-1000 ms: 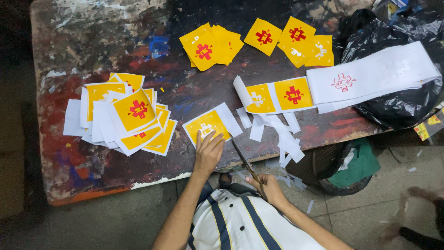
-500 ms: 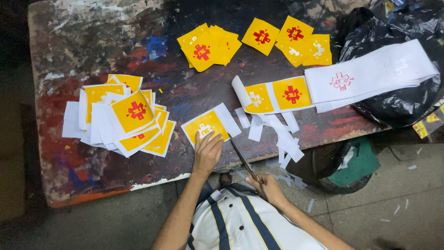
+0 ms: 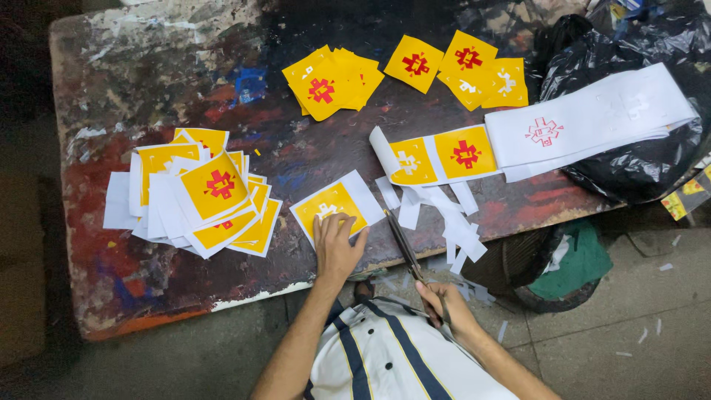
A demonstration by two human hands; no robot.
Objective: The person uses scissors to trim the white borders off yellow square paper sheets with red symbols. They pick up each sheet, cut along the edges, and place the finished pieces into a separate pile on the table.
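Head view: yellow square printed paper sheet with white border is pressed flat at paint-stained wooden table front edge by open left hand; metal scissors are gripped by closed right hand.

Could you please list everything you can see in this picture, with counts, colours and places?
table: one, dark, paint-stained, fills the upper view
single sheet: one, yellow in a white border, under the left hand
sheet pile: one heap, yellow and white, table's left
trimmed squares: several, yellow with red or white marks, table's far side
printed strip: one, white with yellow squares, table's right
paper offcuts: many, white, near edge
bag: one, black, right
scissors: one pair, dark, right hand
left hand: on the single sheet
right hand: holds the scissors
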